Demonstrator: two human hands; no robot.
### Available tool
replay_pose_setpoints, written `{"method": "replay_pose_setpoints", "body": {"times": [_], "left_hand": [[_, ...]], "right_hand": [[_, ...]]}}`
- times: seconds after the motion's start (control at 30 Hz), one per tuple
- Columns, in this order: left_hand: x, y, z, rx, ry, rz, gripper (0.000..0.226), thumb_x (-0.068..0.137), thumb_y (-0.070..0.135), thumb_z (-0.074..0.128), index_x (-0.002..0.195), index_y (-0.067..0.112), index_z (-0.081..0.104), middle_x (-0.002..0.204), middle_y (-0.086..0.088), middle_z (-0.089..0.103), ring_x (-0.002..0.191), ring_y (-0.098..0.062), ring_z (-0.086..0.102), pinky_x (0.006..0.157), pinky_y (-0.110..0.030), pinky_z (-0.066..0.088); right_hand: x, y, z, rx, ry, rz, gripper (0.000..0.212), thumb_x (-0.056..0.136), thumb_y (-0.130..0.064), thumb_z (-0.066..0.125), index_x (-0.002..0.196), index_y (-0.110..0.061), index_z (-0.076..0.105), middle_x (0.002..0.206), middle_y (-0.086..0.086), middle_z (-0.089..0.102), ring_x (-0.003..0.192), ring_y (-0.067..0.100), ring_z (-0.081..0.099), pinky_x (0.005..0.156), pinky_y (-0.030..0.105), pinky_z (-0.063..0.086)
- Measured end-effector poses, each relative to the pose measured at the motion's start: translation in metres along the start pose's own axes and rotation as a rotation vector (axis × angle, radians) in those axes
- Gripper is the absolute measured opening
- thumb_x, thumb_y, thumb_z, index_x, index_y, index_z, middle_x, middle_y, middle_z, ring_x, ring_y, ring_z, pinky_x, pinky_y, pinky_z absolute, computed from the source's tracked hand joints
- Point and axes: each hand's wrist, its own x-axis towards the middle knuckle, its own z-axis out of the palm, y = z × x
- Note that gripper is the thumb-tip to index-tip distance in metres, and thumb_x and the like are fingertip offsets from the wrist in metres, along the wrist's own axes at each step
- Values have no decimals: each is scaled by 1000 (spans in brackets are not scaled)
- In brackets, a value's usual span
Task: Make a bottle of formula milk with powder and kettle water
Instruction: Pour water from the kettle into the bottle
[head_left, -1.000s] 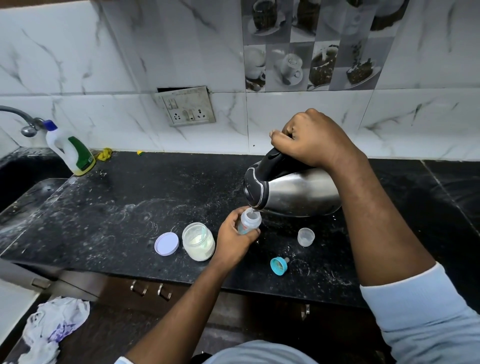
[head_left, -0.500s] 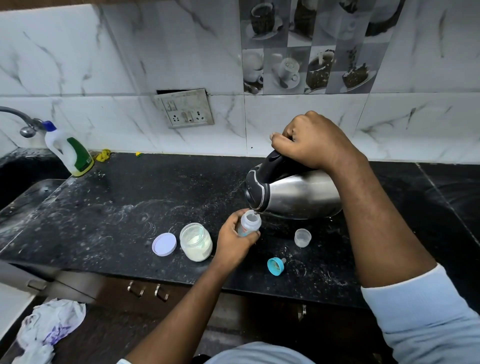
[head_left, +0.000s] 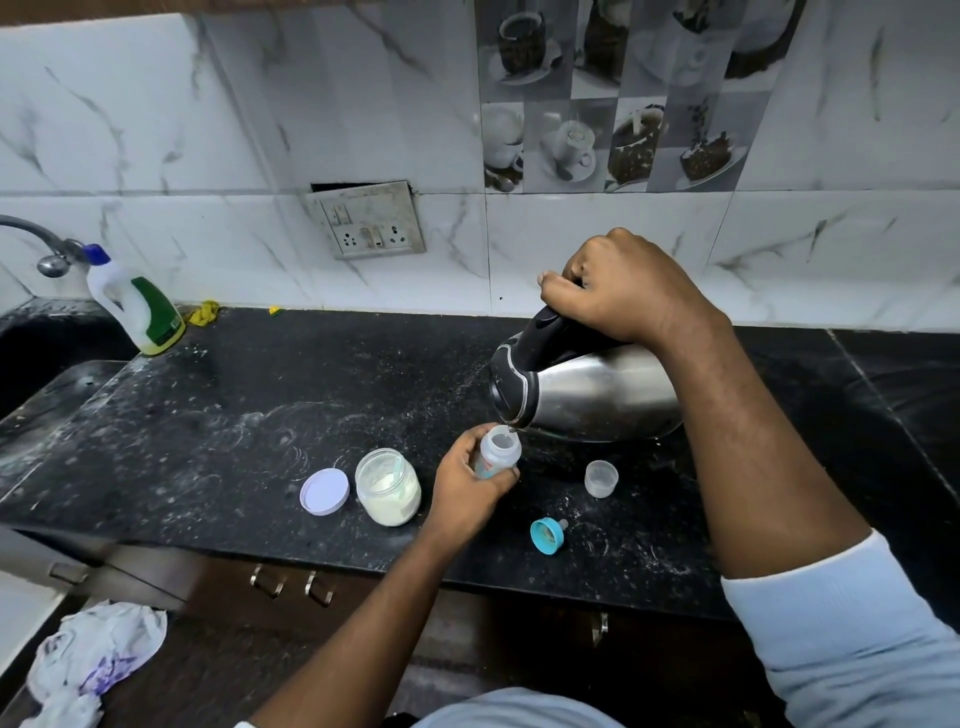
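My right hand is closed around the black handle of the steel kettle, tipped almost flat with its spout pointing left and down at the open mouth of the baby bottle. My left hand wraps the bottle's lower half, holding it nearly upright above the dark counter. The bottle's printed markings are too small to read. The open jar of powder stands just left of that hand.

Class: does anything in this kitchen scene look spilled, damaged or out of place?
Yes. White powder is scattered over the black counter behind the jar, and the socket plate hangs crooked, with a dark gap in the wall above it.
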Motion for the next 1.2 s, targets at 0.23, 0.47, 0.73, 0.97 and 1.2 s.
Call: {"method": "replay_pose_setpoints", "body": {"times": [0.23,0.47,0.73,0.97,1.2], "left_hand": [[1,-4,1,4,-19,-3,55,78,1,85,124,28,69,120,6,77,112,-13,73,102,-34,58],[4,-7,2,20,-15,-13,54,79,-1,85,123,28,69,120,6,77,112,-15,73,100,-35,58],[5,-7,3,-7,-25,-41,52,82,-5,82,124,24,69,120,5,77,111,-12,74,96,-26,56],[6,-4,3,-5,-25,-53,53,83,-6,81,125,22,68,120,5,77,110,-11,73,95,-23,56],[4,-3,4,-1,-31,-54,54,82,-6,80,122,28,68,118,8,77,109,-6,73,91,-20,54]], "right_hand": [[1,0,0,-8,-14,-2,54,92,-40,55,51,-9,43,49,7,32,49,25,31,50,32,25],[2,-2,0,-7,-27,3,55,93,-40,56,50,-10,40,48,6,31,49,24,30,50,32,24],[3,-1,0,-10,-30,8,55,93,-41,56,50,-10,41,48,5,31,48,23,30,49,31,23],[4,-2,1,-13,-34,10,55,93,-42,55,50,-9,44,48,5,34,47,23,32,49,31,25],[6,-4,3,-29,-24,10,54,92,-42,55,55,-3,51,50,9,39,50,26,37,49,31,26]]}}
